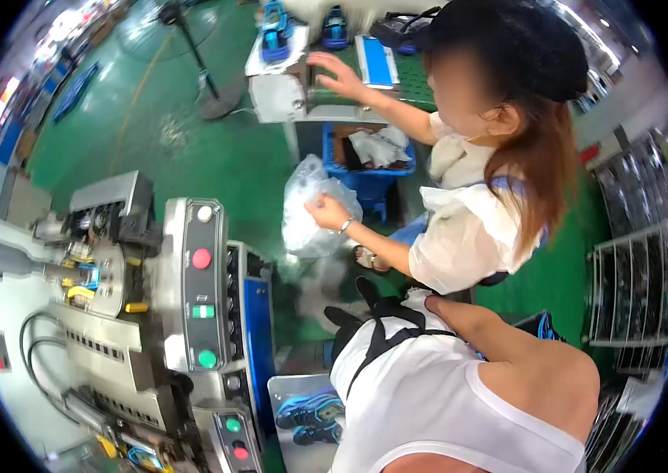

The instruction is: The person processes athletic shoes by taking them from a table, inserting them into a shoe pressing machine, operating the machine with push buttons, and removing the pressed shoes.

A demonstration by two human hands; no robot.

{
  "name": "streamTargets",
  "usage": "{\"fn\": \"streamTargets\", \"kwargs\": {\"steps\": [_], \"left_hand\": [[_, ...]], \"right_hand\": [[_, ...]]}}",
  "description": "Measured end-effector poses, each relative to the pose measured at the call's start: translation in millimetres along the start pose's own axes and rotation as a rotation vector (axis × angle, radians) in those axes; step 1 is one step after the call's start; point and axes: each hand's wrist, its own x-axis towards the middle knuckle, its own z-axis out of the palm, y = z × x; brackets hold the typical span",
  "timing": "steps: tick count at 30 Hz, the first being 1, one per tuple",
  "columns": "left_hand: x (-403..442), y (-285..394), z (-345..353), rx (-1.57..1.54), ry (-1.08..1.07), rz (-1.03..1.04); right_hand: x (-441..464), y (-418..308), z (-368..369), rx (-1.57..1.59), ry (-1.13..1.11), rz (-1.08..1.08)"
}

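Note:
My right hand (417, 300), in what looks like a white glove, rests at the front of my waist by a black strap (385, 347). Its fingers are too small and partly hidden, so whether it grips anything is unclear. My left hand is out of sight. To my left, a grey tray (291, 386) carries blue-and-black shoes (314, 414). Facing me, a co-worker holds a clear plastic bag (310, 225) in one hand (328, 213); their other hand (338, 75) reaches over the end of a green-topped conveyor or bench (421, 93).
A metal machine (105, 315) with a button panel (201, 292) stands at left. Shoes (274, 31) sit on the bench's white end. Below is a blue bin (369, 177) with crumpled material. A fan stand (216, 98) is behind, wire racks (634, 292) at right.

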Motion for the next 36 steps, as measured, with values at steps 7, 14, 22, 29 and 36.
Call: {"fn": "streamTargets", "kwargs": {"steps": [7, 14, 22, 29, 36], "left_hand": [[-66, -76, 23, -0.022, 0.187, -0.361], [-81, -129, 75, 0.111, 0.568, -0.518], [-111, -46, -19, -0.134, 0.028, -0.605], [-106, -66, 5, -0.272, 0.049, -0.615], [-95, -74, 2, -0.451, -0.076, -0.564]], "right_hand": [[4, 17, 11, 0.103, 0.102, -0.066], [19, 53, 28, 0.102, 0.16, -0.146], [20, 80, 7, 0.019, 0.099, -0.126], [10, 77, -58, -0.107, 0.004, -0.228], [42, -15, -119, -0.312, 0.075, -0.43]]}}
